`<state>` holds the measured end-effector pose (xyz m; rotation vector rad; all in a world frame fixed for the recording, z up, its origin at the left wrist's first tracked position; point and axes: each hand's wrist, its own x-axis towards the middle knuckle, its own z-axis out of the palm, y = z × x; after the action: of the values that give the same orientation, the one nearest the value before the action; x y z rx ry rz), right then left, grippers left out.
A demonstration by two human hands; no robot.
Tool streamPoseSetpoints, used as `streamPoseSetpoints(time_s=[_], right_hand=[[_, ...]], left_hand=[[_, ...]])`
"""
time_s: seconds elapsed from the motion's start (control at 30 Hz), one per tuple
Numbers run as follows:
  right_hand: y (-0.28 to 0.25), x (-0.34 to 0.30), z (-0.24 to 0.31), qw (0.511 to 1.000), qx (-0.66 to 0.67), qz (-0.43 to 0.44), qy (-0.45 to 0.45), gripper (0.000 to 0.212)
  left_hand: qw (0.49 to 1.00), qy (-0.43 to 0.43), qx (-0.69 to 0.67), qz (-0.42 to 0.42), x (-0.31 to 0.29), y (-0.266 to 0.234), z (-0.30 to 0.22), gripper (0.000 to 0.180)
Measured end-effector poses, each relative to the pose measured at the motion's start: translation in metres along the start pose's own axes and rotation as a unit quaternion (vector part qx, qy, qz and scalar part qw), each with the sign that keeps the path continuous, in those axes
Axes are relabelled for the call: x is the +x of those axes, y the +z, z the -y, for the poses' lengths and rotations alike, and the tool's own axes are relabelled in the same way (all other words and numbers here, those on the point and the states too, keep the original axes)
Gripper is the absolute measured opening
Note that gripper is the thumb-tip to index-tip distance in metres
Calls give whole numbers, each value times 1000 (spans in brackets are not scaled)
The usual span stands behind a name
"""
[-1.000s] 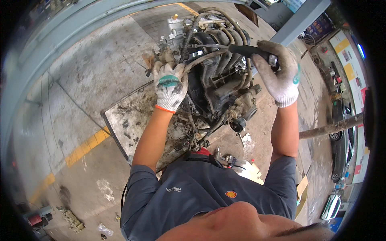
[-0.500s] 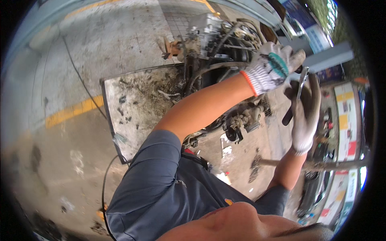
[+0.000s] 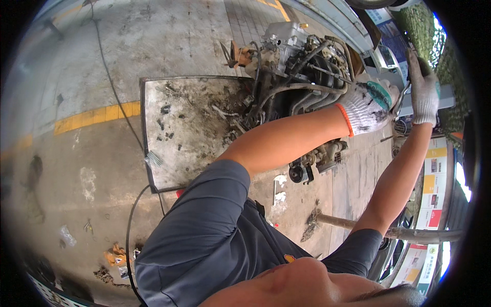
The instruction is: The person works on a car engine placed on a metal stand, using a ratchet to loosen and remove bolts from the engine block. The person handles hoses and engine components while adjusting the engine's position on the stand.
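My left hand (image 3: 373, 105), in a white knit glove with an orange cuff and a green patch, is closed around the head end of a silver ratchet wrench (image 3: 402, 100), beside the engine. My right hand (image 3: 424, 94), in a similar soiled glove, is up against the wrench's dark handle side. Its fingers are stretched out and pointing away from me, the palm facing the tool. Just left of my left hand stands a dirty engine (image 3: 312, 71) with a silver cover, hoses and curved pipes. What the wrench's head meets is hidden by my left hand.
Under the engine lies a grimy pale board (image 3: 176, 133) with a dark rim and scattered debris. A black cable (image 3: 130, 235) runs across the floor. A post (image 3: 424, 235) juts in at the right. Orange scraps (image 3: 115, 255) lie at lower left.
Both hands have shifted to the right in the picture. My right hand has swung farther away, with the wrench handle turned outward. More of the engine shows.
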<state>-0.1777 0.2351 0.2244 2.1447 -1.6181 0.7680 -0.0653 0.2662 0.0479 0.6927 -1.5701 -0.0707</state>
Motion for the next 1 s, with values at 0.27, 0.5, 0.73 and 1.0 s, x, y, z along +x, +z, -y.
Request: streamPoseSetpoints(time_s=[0.27, 0.5, 0.73, 1.0], right_hand=[[113, -215, 49, 903, 273, -330, 38, 37], [43, -121, 141, 949, -17, -131, -286, 27], [2, -25, 27, 943, -83, 104, -304, 26], [12, -161, 19, 984, 90, 136, 65, 55]], left_hand=[[990, 6, 123, 68, 34, -17, 17, 28], [835, 96, 541, 27, 12, 33, 16, 34], [992, 60, 62, 90, 2, 10, 16, 49], [991, 16, 128, 43, 25, -3, 31, 50]])
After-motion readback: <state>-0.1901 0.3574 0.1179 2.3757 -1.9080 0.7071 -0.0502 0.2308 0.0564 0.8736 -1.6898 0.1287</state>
